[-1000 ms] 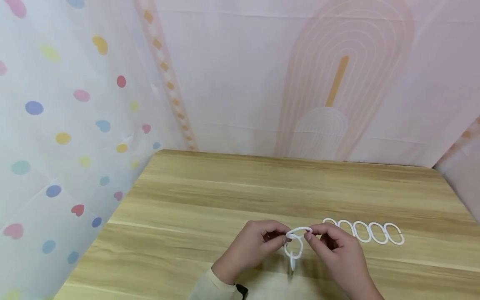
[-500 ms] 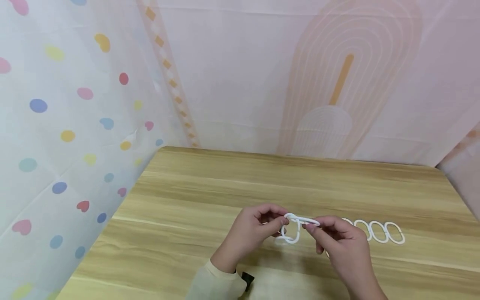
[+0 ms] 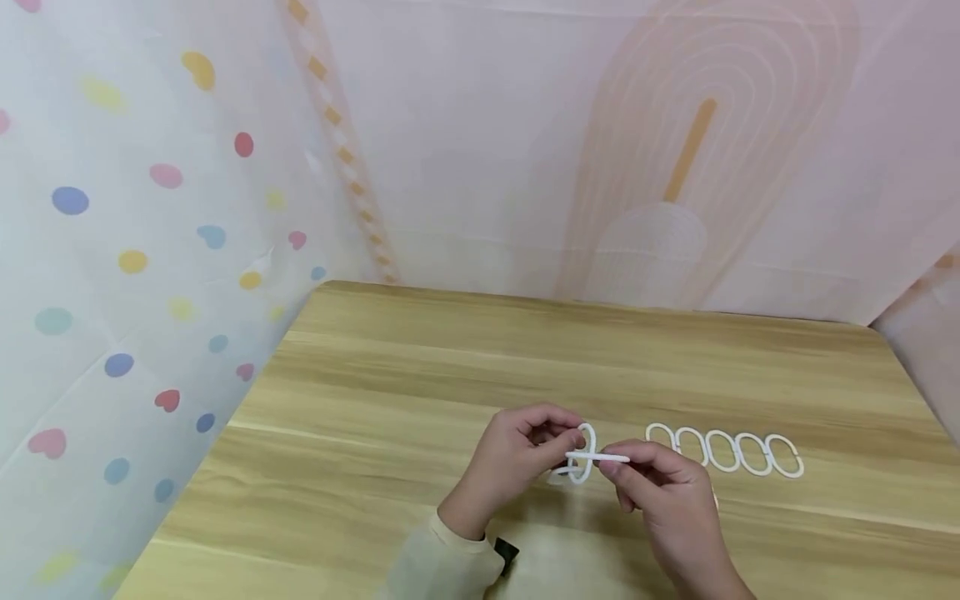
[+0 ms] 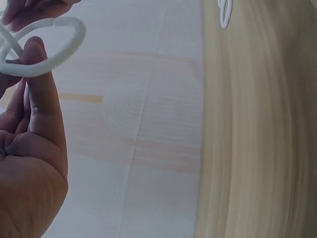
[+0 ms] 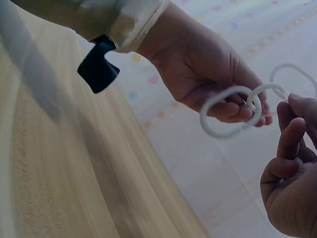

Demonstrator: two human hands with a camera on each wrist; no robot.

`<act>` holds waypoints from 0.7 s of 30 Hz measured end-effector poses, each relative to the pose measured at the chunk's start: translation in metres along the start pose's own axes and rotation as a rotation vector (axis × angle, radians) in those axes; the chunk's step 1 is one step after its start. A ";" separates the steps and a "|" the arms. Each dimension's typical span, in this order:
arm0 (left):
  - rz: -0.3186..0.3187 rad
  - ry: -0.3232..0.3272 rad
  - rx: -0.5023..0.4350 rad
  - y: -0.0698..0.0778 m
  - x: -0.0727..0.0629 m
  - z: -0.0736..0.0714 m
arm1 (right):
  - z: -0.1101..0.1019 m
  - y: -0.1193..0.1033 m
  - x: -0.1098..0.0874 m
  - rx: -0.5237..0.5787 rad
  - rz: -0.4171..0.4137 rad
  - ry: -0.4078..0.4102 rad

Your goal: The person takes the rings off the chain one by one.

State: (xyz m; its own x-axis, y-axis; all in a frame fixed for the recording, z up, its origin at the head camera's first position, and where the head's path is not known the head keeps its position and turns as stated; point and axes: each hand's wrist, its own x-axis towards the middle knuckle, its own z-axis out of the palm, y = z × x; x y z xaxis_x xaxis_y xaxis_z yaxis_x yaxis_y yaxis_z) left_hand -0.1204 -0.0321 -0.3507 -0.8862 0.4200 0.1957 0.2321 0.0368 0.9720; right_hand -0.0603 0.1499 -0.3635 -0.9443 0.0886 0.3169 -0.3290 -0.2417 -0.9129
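Three white oval plastic chain links are joined together between the hands, held over the table. My left hand (image 3: 517, 446) pinches the middle link (image 3: 592, 437), which stands upright. With thumb and forefinger, my right hand (image 3: 667, 487) pinches the end link (image 3: 611, 457), seen edge-on and passing through the middle one. From the middle link's lower part hangs the third link (image 5: 223, 134), close by the left fingers in the right wrist view. A pale link (image 4: 77, 37) loops around the left thumb tip in the left wrist view.
Several more white links (image 3: 757, 473) lie side by side in a row on the wooden table (image 3: 420, 358), right of the hands. A black strap piece (image 3: 506, 554) sticks out at the left sleeve. Patterned cloth (image 3: 480, 150) stands behind the table.
The held links have turned: the right one went from slanted to edge-on and level, the middle one upright. My right hand drew slightly left, uncovering the row of links.
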 end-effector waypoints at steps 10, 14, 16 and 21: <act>-0.013 0.001 0.018 0.000 -0.001 0.008 | 0.003 -0.003 -0.003 -0.027 0.007 0.032; -0.018 0.016 0.045 0.001 0.003 0.010 | 0.004 -0.004 0.001 -0.036 -0.012 0.035; -0.024 0.020 0.053 0.001 0.004 0.010 | 0.004 -0.004 0.002 -0.046 -0.011 0.031; -0.055 0.033 0.090 -0.003 0.002 0.011 | 0.001 -0.005 0.001 -0.128 0.053 0.003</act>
State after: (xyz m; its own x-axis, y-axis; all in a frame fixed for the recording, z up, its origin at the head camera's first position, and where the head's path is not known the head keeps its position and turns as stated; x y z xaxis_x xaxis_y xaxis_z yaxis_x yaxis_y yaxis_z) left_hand -0.1181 -0.0211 -0.3543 -0.9110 0.3847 0.1484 0.2169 0.1411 0.9659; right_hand -0.0594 0.1497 -0.3588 -0.9603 0.0819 0.2667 -0.2752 -0.1209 -0.9538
